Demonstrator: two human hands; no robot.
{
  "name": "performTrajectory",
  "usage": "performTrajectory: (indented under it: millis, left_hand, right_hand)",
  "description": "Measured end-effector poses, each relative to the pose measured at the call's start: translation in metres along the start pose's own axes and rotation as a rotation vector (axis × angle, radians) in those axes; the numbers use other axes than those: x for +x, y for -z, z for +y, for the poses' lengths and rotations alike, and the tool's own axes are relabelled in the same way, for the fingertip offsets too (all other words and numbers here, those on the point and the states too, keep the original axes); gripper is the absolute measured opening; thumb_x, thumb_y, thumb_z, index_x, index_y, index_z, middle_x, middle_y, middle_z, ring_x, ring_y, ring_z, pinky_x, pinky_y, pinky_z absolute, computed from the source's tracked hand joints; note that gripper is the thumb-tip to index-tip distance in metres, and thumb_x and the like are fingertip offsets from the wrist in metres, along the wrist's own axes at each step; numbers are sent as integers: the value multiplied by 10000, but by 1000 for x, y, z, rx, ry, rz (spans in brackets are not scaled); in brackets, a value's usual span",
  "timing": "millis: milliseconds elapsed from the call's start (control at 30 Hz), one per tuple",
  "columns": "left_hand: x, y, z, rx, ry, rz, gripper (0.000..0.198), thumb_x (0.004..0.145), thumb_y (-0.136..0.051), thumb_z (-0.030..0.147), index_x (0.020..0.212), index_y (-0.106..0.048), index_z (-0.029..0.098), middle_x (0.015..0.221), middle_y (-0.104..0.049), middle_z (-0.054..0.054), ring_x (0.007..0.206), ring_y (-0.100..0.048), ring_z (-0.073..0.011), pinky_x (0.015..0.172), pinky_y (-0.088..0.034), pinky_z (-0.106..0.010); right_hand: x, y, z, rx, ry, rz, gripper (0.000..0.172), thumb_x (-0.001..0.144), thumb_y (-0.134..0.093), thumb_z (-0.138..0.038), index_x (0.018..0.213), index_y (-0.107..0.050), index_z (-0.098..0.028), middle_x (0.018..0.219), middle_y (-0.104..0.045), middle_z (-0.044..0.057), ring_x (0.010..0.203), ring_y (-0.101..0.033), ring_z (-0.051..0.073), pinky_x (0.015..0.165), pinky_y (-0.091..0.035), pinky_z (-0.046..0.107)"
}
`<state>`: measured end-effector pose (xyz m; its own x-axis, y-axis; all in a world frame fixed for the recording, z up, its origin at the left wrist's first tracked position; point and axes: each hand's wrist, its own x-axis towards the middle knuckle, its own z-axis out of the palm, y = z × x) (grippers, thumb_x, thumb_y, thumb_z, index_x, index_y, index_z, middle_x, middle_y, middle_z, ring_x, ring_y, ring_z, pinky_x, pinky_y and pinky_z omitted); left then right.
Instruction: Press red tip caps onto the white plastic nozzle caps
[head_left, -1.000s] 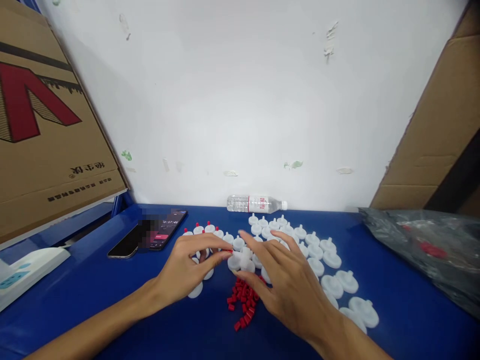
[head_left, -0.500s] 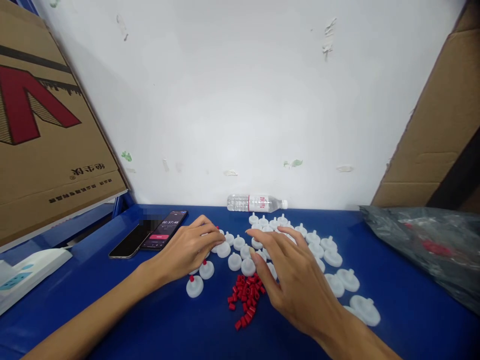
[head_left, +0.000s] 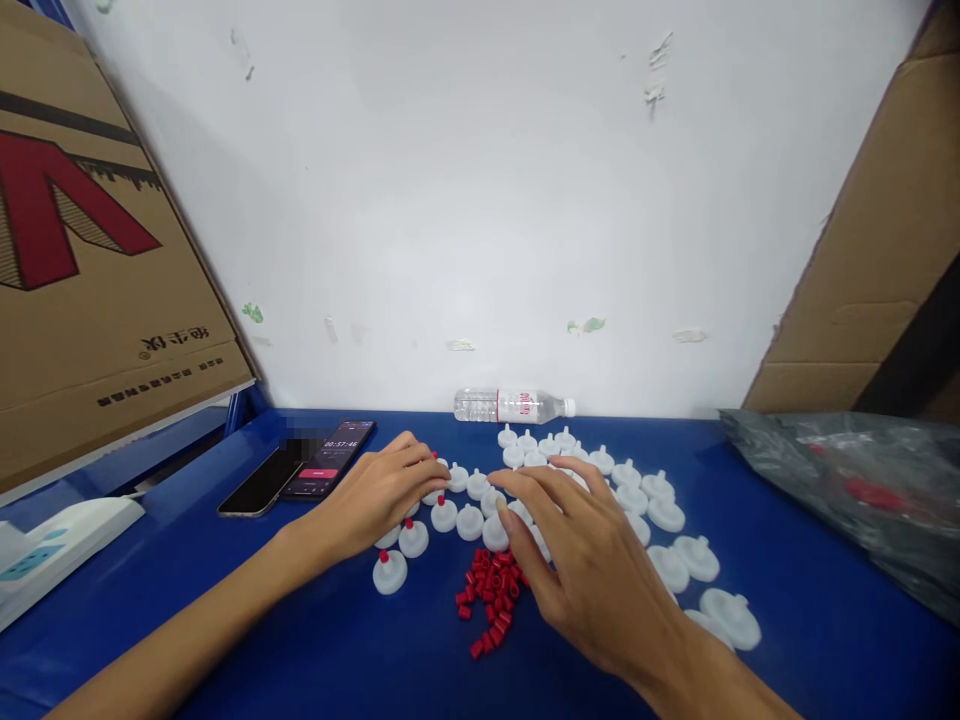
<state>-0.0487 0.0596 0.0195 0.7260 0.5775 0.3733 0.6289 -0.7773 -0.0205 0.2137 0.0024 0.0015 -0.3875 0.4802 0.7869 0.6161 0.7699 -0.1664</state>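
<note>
Several white round plastic pieces with a short nozzle, like small funnels (head_left: 470, 522), stand on the blue table. On the left, some wear a red cap (head_left: 384, 556) on the nozzle. My left hand (head_left: 382, 495) hovers over these capped pieces, fingers stretched out close together, thumb mostly hidden; I see nothing held. A capped funnel (head_left: 443, 515) stands just below its fingertips. My right hand (head_left: 581, 540) is over the uncapped pieces, thumb and fingers apart around a white funnel (head_left: 491, 501), which I cannot see it gripping. A pile of loose red caps (head_left: 495, 590) lies between the hands.
A plastic bottle (head_left: 517, 406) lies against the white wall. Two phones (head_left: 330, 462) lie at the left, near a white power strip (head_left: 64, 550). A grey plastic bag (head_left: 847, 500) is at the right. Cardboard (head_left: 97, 300) stands at the left side.
My left hand has let go of a white funnel, which now stands upright with its red cap showing. My right hand has shifted slightly left.
</note>
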Motion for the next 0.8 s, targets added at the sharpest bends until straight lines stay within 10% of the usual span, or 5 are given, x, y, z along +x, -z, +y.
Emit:
performTrajectory:
  millis: [167,400,800]
  left_hand:
    - [1,-8,-6,-124,71,124,236,1089,-469,288,1090,-681,184,1174,-703,-108,1154,-588,-250,971,-535,-398]
    - [1,-10,-3,-228,151,-42,229,1086,-485,331,1156,-671,218,1406,-647,-98,1508,-369,-293,1149,-447,-547]
    - [1,-16,-9,-221,77,-16,201,1068,-534,303,1122,-708,218,1259,-714,-79,1366,-518,-281,1119,-460,-502]
  right_hand:
    - [1,1,0,17,-1,-2,257,1041,-468,-145,1260,-596,-185,1111,-740,77,1020,-690,209,1060,-409,472]
    - [2,3,-2,28,-2,-9,242,1037,-467,-134,1224,-611,-186,1098,-739,69,1012,-688,207,1061,-410,476]
    - [3,4,-1,19,27,21,267,1007,-488,-75,1205,-628,-187,1039,-737,40,966,-683,184,1050,-405,443]
